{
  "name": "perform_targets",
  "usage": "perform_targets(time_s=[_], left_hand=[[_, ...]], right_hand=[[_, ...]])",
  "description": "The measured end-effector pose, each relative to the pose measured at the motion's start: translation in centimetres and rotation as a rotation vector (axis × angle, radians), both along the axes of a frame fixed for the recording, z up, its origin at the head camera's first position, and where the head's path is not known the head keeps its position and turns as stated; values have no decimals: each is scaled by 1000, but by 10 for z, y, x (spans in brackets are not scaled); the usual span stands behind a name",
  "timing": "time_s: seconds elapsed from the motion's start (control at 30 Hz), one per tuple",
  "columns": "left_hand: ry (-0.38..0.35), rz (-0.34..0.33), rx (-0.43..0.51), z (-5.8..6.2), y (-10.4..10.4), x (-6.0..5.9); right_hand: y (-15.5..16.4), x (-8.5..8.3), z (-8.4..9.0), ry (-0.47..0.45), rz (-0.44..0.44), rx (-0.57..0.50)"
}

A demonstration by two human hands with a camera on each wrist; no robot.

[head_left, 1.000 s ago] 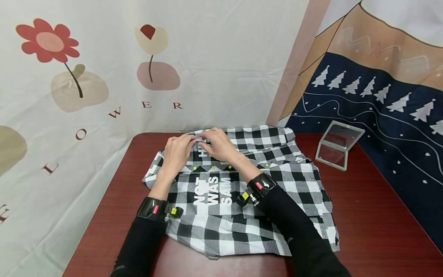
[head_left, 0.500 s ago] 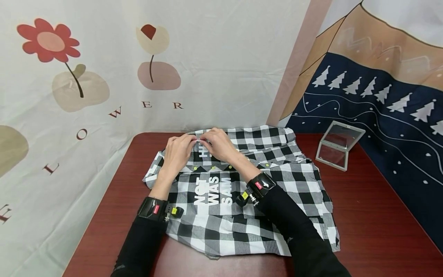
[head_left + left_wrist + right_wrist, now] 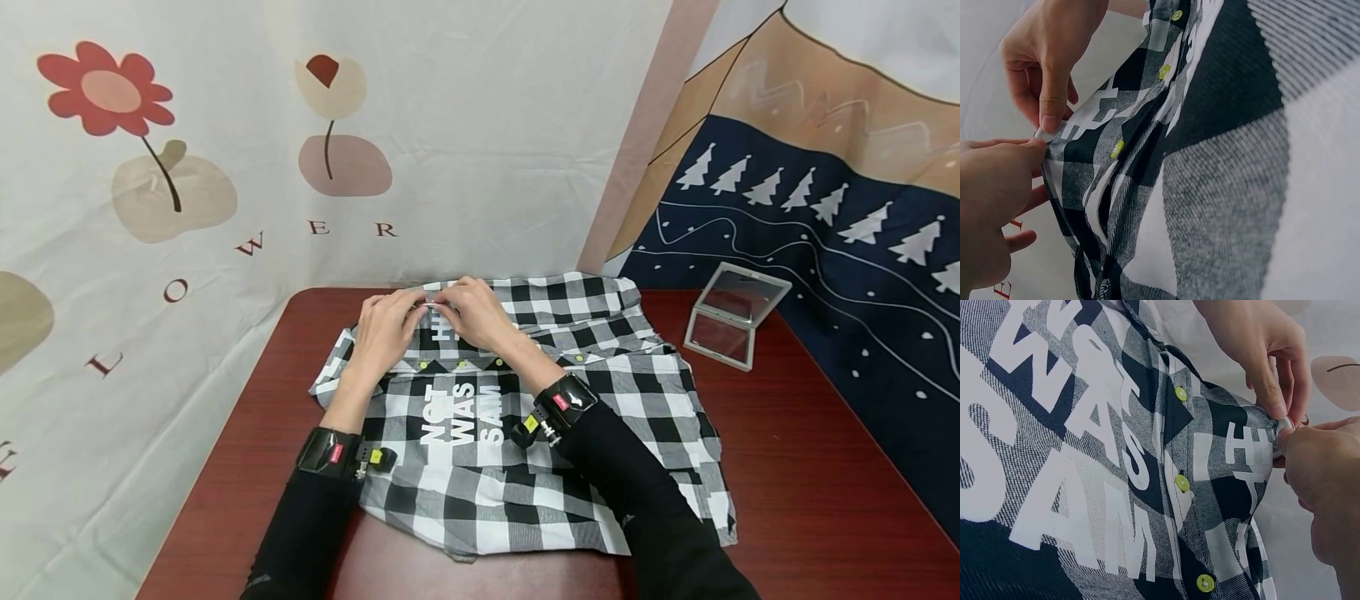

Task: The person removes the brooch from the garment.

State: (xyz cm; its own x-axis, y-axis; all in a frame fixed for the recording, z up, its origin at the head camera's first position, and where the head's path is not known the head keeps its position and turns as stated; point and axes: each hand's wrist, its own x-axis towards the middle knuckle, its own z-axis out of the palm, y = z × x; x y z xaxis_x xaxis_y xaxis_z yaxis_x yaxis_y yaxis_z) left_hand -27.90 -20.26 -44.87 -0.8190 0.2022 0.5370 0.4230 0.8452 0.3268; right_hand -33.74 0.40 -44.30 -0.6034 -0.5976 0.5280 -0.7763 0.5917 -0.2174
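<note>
A black-and-white checked shirt with white printed letters lies spread on the table. Yellow-green buttons run along its front placket. At the shirt's far edge, my left hand pinches the cloth between thumb and fingers. Close beside it, my right hand pinches the same edge, the fingertips of both hands nearly meeting. A narrow white fold of the edge shows between them in the right wrist view. In the left wrist view, the held edge is lifted and the cloth slopes away from it.
An opened folding mirror with a pale frame stands on the red-brown table, right of the shirt. Behind the table hangs a pale curtain with flower prints, and a dark blue one with white trees at right.
My right thumb and fingers, apart a second ago, have come together on the cloth edge. The left hand has shifted only slightly; the shirt and mirror stay put.
</note>
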Motion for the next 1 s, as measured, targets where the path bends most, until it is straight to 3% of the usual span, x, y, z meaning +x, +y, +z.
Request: perform_targets(time_s=[0.4, 0.67, 1.0], left_hand=[[-98, -45, 49, 0, -8, -2], [-225, -117, 232, 0, -10, -2], [-272, -135, 455, -9, -15, -5]], right_hand=[[0, 0, -1, 3, 5, -10], [1, -1, -8, -62, 12, -105], [-1, 3, -21, -179, -16, -328]])
